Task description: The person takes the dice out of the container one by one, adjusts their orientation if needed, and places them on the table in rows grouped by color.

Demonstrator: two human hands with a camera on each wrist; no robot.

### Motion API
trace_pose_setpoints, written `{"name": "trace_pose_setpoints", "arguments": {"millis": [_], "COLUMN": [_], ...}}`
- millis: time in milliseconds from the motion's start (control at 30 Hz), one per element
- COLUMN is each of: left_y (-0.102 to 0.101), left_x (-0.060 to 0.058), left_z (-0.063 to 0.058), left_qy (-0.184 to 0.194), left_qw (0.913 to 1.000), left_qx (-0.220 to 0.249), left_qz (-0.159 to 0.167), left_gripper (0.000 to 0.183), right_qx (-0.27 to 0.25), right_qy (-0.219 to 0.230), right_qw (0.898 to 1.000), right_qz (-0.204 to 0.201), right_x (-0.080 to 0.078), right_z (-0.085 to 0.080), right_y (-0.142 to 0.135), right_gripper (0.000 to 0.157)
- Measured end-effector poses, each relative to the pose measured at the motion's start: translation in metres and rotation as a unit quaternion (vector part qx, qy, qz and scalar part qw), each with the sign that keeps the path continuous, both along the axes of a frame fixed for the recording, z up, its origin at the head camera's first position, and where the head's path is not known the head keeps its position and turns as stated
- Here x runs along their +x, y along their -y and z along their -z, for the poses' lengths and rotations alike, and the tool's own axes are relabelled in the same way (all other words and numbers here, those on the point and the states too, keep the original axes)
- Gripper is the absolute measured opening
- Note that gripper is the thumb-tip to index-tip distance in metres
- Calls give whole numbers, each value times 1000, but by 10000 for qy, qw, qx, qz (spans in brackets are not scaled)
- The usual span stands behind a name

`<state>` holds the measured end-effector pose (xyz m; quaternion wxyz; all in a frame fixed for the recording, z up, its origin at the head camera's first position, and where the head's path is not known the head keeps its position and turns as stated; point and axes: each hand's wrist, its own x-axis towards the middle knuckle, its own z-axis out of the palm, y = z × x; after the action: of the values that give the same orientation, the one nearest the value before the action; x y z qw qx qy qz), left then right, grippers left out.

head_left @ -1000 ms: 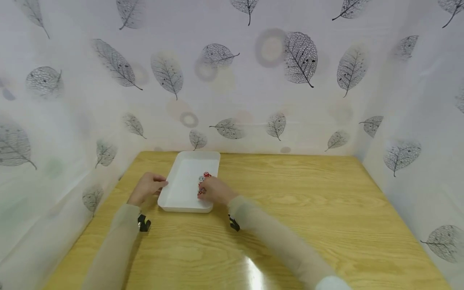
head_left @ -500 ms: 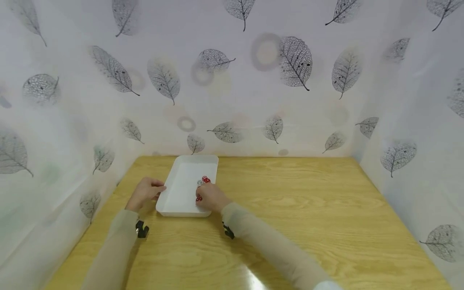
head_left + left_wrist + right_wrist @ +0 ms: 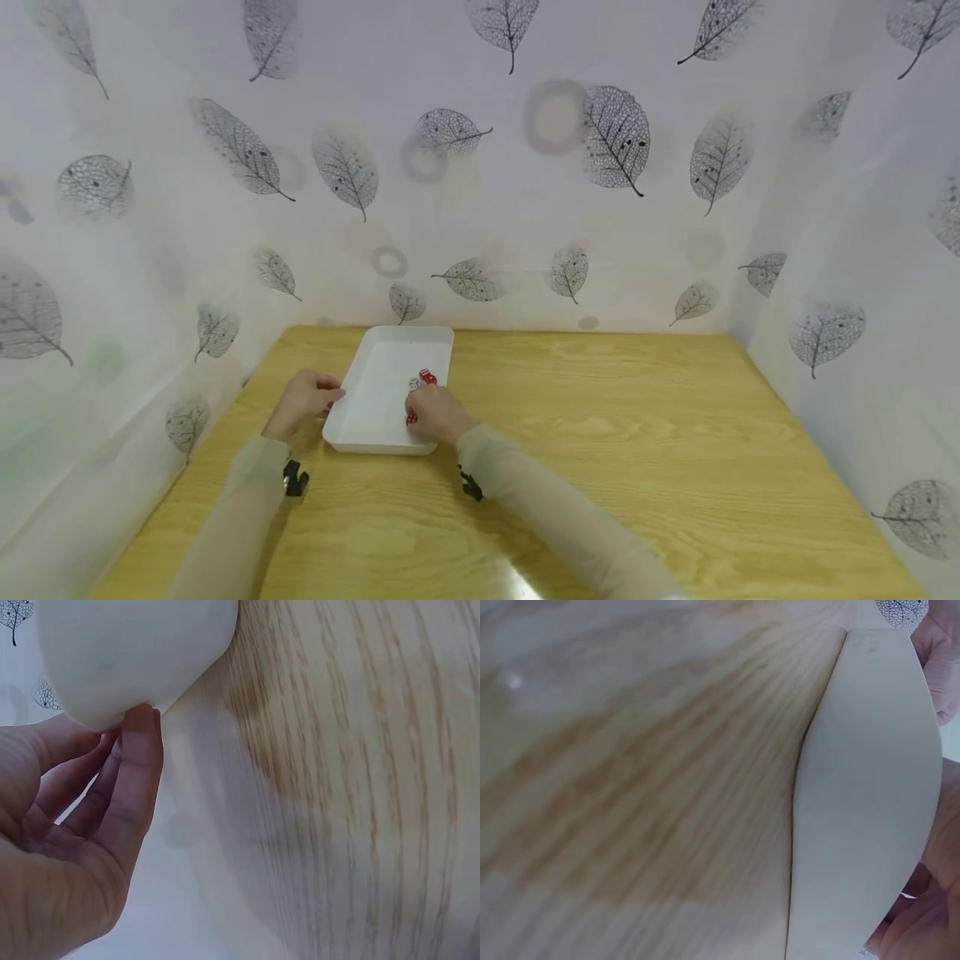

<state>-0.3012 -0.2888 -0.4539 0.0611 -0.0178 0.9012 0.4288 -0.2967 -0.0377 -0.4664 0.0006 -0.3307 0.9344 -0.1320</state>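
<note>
A shallow white tray [image 3: 382, 375] lies on the wooden table. My left hand [image 3: 302, 402] pinches its left rim between thumb and fingers, as the left wrist view shows at the tray's corner [image 3: 142, 652]. My right hand [image 3: 438, 414] reaches over the right rim with its fingers curled down among several small dice. Red dice [image 3: 427, 377] and a white die [image 3: 414, 384] show beyond the fingers, and another red die [image 3: 412, 418] shows at the fingertips. My palm hides the rest. In the right wrist view the tray's wall [image 3: 866, 765] covers most of my fingers.
The wooden table [image 3: 600, 433] stretches to the right of the tray and in front of it. White sheeting with a leaf print [image 3: 472, 275] closes in the back and both sides. The tray's far end is close to the back sheet.
My right hand has shifted slightly left and toward me among the dice. My left hand stays on the tray's rim. The head view has tilted a little upward.
</note>
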Motion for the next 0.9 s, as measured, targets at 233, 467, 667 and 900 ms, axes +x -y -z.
{"name": "trace_pose_setpoints", "arguments": {"millis": [233, 467, 667, 900], "left_y": [-1, -4, -4, -4], "left_x": [3, 3, -1, -1], "left_z": [-2, -4, -2, -3], "left_qy": [-23, -19, -54, -69], "left_qw": [10000, 9999, 9998, 9997], "left_qx": [-35, -107, -196, -239], "left_qz": [-6, -23, -52, -56], "left_gripper": [26, 26, 23, 23], "right_qx": [-558, -1216, -1895, -2592], "right_qy": [-82, 87, 427, 743], "right_qw": [9984, 9925, 9805, 9618], "right_qz": [-75, -16, 282, 480], "right_x": [0, -4, -8, -12], "right_z": [0, -4, -3, -6], "right_y": [-5, -11, -16, -26], "right_gripper": [11, 14, 17, 20]}}
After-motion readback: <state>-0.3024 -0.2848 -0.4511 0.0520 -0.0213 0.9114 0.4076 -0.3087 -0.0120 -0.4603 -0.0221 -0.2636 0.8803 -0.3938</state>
